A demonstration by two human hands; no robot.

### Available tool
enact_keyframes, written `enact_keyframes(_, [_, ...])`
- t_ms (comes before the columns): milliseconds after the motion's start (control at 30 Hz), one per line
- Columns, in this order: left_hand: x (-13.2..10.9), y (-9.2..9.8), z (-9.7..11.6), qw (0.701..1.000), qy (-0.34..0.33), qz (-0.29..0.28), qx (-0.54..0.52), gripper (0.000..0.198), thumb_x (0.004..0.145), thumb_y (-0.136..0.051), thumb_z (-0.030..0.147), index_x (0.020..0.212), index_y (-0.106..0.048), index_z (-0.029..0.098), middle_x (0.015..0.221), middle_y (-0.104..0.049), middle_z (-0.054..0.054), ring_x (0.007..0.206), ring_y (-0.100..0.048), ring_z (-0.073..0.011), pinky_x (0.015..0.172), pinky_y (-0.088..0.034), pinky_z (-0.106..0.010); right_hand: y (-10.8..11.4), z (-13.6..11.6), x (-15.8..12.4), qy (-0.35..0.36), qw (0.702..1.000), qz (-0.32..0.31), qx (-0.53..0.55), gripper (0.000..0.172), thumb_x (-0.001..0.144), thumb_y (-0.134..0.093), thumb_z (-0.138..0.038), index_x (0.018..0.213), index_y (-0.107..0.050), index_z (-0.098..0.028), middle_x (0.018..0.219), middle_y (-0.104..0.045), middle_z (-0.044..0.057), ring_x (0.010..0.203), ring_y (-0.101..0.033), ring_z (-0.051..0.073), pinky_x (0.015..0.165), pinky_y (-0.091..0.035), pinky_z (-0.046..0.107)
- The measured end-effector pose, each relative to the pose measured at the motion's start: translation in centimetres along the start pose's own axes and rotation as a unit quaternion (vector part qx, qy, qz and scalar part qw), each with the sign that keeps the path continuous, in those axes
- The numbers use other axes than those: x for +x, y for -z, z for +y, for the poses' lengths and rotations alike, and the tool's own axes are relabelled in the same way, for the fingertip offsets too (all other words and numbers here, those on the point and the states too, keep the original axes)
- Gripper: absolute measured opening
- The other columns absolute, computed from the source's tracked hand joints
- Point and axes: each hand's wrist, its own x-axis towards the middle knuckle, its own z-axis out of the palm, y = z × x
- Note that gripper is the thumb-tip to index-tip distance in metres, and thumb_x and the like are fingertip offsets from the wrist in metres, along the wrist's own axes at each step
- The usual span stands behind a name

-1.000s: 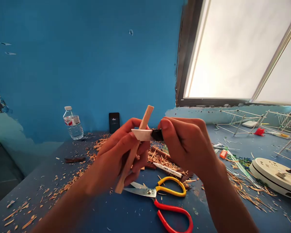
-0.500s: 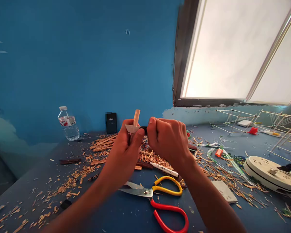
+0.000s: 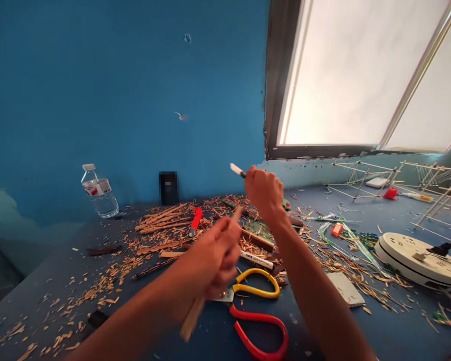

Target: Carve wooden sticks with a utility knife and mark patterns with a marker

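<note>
My left hand (image 3: 206,258) is closed around a wooden stick (image 3: 192,319), which slants and sticks out above and below the fist. In my right hand (image 3: 265,193) is a knife (image 3: 236,170), its short pale blade raised up and to the left, apart from the wood. A small shaving (image 3: 181,117) hangs in the air before the wall. Below my left hand lie scissors (image 3: 257,284) with one yellow and one red handle, their blades mostly hidden. A white marker (image 3: 257,259) rests between my arms.
Wood shavings (image 3: 113,278) cover much of the table, with a pile of sticks (image 3: 160,220) and a red-handled cutter (image 3: 196,220). A water bottle (image 3: 101,195) stands left. Right are a round power strip (image 3: 417,260), a pale flat block (image 3: 346,289) and thin stick frames (image 3: 364,180).
The knife has left the stick, moving up and right with my right hand. My left hand has lowered and moved right, tilting the stick. A shaving is now airborne.
</note>
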Motion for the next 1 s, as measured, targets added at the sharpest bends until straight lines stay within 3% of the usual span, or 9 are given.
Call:
enact_keyframes(67, [-2.1,-0.3,0.4,0.993,0.054,-0.097,-0.043,0.038,0.088,-0.075,0.054,0.103,-0.053,0.026,0.055,-0.033,0.011,0.042,-0.021,-0.0048,0.038,-0.017,-0.016,0.6,3.4,1.8,-0.037,0.999,-0.001,0.017,0.039,0.104,-0.055,-0.051,0.091,-0.067,-0.016,0.082,-0.067,0.001,0.07,-0.063,0.013,0.071,-0.055,0.032])
enact_keyframes(100, [-3.0,-0.3,0.7,0.987,0.047,-0.139,-0.069,0.036,0.09,-0.073,0.054,0.1,-0.055,0.025,0.054,-0.032,0.01,0.045,-0.026,-0.0058,0.041,-0.02,-0.016,1.1,4.9,2.3,-0.043,0.999,-0.001,0.028,0.037,0.104,-0.055,-0.05,0.092,-0.067,-0.017,0.085,-0.068,0.002,0.072,-0.063,0.013,0.072,-0.055,0.031])
enact_keyframes(200, [-4.3,0.6,2.0,0.98,-0.007,-0.18,-0.078,0.03,0.095,-0.065,0.051,0.095,-0.063,0.021,0.059,-0.033,0.006,0.049,-0.024,-0.006,0.042,-0.017,-0.018,2.6,6.9,3.0,-0.029,0.997,0.007,0.066,0.038,0.104,-0.055,-0.051,0.089,-0.065,-0.018,0.082,-0.065,0.0,0.07,-0.06,0.013,0.07,-0.053,0.03])
enact_keyframes(267, [-4.1,1.5,2.7,0.984,-0.022,-0.157,-0.075,0.032,0.095,-0.061,0.053,0.096,-0.066,0.021,0.064,-0.032,0.005,0.049,-0.019,-0.006,0.041,-0.013,-0.019,3.5,6.3,2.8,-0.007,0.996,0.017,0.091,0.044,0.106,-0.05,-0.048,0.077,-0.062,-0.018,0.07,-0.059,-0.001,0.064,-0.054,0.013,0.066,-0.047,0.029])
enact_keyframes(400, [-3.1,2.9,3.7,0.991,-0.046,-0.103,-0.078,0.03,0.09,-0.061,0.051,0.097,-0.066,0.022,0.064,-0.031,0.004,0.048,-0.018,-0.0072,0.038,-0.014,-0.019,5.9,2.3,1.1,0.078,0.986,0.012,0.144,0.057,0.108,-0.037,-0.043,0.056,-0.051,-0.022,0.053,-0.044,-0.001,0.056,-0.043,0.014,0.059,-0.03,0.033])
enact_keyframes(533, [-2.8,3.0,3.9,0.991,-0.073,-0.08,-0.075,0.023,0.084,-0.065,0.04,0.097,-0.064,0.021,0.067,-0.032,0.004,0.05,-0.021,-0.0071,0.038,-0.016,-0.018,8.7,-1.4,-2.0,0.178,0.967,-0.003,0.18,0.056,0.107,-0.038,-0.047,0.057,-0.036,-0.023,0.052,-0.028,-0.005,0.054,-0.026,0.012,0.057,-0.021,0.035])
enact_keyframes(667, [-3.1,2.4,4.0,0.993,-0.111,-0.036,-0.013,0.016,0.089,-0.066,0.033,0.096,-0.056,0.023,0.067,-0.029,0.006,0.05,-0.022,-0.0063,0.039,-0.018,-0.015,10.2,-3.7,-4.7,0.273,0.943,-0.055,0.181,0.053,0.108,-0.038,-0.043,0.06,-0.032,-0.021,0.053,-0.026,-0.006,0.056,-0.016,0.013,0.057,-0.016,0.036])
enact_keyframes(800, [-3.4,1.8,3.4,0.986,-0.159,0.015,0.052,0.026,0.092,-0.068,0.039,0.107,-0.053,0.024,0.07,-0.03,0.006,0.053,-0.022,-0.0073,0.042,-0.02,-0.015,10.0,-4.8,-5.7,0.282,0.947,-0.077,0.137,0.052,0.108,-0.036,-0.043,0.061,-0.037,-0.021,0.053,-0.029,-0.005,0.053,-0.014,0.012,0.057,-0.015,0.037])
enact_keyframes(1000, [-2.2,1.3,1.2,0.952,-0.233,0.133,0.148,0.031,0.097,-0.063,0.053,0.103,-0.053,0.025,0.071,-0.04,0.005,0.058,-0.031,-0.0113,0.047,-0.033,-0.018,8.9,-5.0,-5.5,0.243,0.968,-0.014,0.067,0.054,0.105,-0.036,-0.041,0.057,-0.045,-0.02,0.051,-0.041,-0.002,0.05,-0.018,0.012,0.057,-0.015,0.036])
